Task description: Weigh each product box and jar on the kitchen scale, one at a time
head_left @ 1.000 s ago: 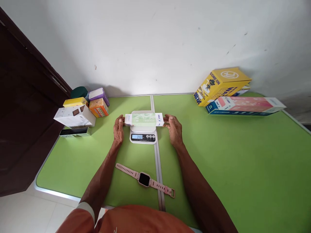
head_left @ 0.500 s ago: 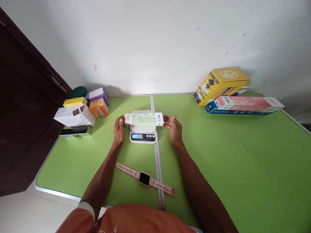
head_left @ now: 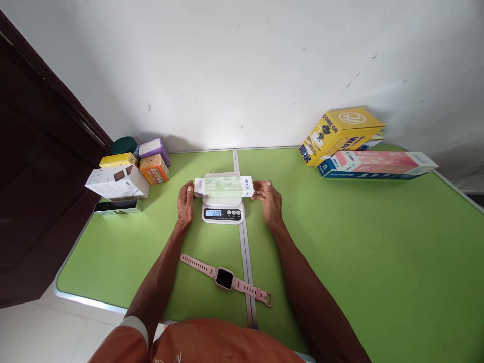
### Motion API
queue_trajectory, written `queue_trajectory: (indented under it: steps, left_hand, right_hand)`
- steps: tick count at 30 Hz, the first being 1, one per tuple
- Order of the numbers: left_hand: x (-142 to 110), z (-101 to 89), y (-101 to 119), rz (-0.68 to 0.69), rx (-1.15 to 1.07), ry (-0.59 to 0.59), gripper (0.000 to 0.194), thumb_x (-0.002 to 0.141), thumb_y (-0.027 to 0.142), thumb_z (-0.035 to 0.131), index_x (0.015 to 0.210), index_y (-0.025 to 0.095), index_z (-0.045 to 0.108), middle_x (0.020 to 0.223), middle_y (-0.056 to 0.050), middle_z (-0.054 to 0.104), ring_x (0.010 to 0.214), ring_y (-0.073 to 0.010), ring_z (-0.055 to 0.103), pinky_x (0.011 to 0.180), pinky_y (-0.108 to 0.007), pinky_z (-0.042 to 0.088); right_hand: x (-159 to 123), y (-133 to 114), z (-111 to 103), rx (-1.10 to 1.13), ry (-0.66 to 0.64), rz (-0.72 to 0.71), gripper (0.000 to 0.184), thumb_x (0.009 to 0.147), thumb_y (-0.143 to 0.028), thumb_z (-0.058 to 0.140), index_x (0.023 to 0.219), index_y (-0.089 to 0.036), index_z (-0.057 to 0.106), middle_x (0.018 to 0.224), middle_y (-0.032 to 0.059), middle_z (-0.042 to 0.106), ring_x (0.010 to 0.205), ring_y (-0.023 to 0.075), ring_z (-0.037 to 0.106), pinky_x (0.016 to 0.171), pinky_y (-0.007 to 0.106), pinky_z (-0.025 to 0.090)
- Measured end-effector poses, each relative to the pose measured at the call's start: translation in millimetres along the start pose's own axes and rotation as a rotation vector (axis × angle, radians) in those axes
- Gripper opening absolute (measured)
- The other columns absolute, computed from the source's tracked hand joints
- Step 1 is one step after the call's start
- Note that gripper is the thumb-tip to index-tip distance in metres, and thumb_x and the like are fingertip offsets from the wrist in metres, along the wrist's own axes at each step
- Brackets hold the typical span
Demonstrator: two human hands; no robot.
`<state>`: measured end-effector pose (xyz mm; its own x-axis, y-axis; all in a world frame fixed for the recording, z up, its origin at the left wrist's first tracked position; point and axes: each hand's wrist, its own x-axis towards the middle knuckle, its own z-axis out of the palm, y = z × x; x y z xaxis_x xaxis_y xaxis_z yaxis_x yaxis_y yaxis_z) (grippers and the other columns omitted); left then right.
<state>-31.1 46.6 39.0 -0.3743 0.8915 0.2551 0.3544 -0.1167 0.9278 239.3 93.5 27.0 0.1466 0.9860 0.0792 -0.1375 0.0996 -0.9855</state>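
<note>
A long white and green box (head_left: 223, 186) lies flat across the platform of a small white digital scale (head_left: 222, 214), whose lit display shows a number. My left hand (head_left: 185, 204) rests on the green table (head_left: 340, 242) with its fingertips at the box's left end. My right hand (head_left: 269, 201) mirrors it, its fingertips right beside the box's right end. Neither hand lifts the box; it sits on the scale. A pink smartwatch (head_left: 225, 278) lies stretched out on the table nearer to me, between my forearms.
Several small boxes (head_left: 124, 176) and a dark green lid are piled at the far left corner beside a dark door (head_left: 34, 176). A yellow carton (head_left: 340, 133) and a long pink and blue box (head_left: 378, 165) lie at the far right against the white wall.
The scale's reading dropped from the first frame to the following one and has since stayed the same. My right hand has drawn slightly inward; the box has not moved.
</note>
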Motion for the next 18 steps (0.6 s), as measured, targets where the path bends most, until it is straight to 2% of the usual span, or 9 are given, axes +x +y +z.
queue_trajectory:
  steps: [8,14,18]
  left_hand:
    - [-2.2,-0.6,2.4,0.015,0.020,-0.007,0.082,0.100,0.089,0.041,0.139,0.022,0.069,0.146,-0.018,0.070,0.138,-0.0331,0.065,0.122,-0.052,0.051]
    - [-5.9,3.6,3.1,0.020,-0.111,-0.097,0.099,0.093,0.088,0.058,0.166,0.022,0.044,0.152,-0.022,0.062,0.138,-0.0357,0.064,0.114,-0.052,0.055]
    - [-7.4,2.3,6.4,0.024,-0.133,-0.175,0.110,0.089,0.086,0.067,0.173,0.026,0.030,0.162,-0.023,0.052,0.145,-0.0374,0.060,0.119,-0.053,0.052]
  right_hand:
    - [0.3,-1.0,0.4,-0.035,-0.021,-0.013,0.080,0.087,-0.097,0.051,0.104,-0.023,0.074,0.091,0.0103,0.078,0.085,0.0287,0.075,0.074,0.044,0.059]
    - [-0.1,-1.2,-0.4,-0.059,-0.041,-0.013,0.077,0.088,-0.096,0.052,0.106,-0.024,0.074,0.094,0.0096,0.078,0.088,0.0289,0.074,0.075,0.043,0.059]
    - [0.9,0.5,-0.6,-0.074,-0.041,-0.013,0.077,0.089,-0.096,0.050,0.107,-0.025,0.074,0.096,0.0093,0.077,0.089,0.0280,0.073,0.076,0.043,0.060]
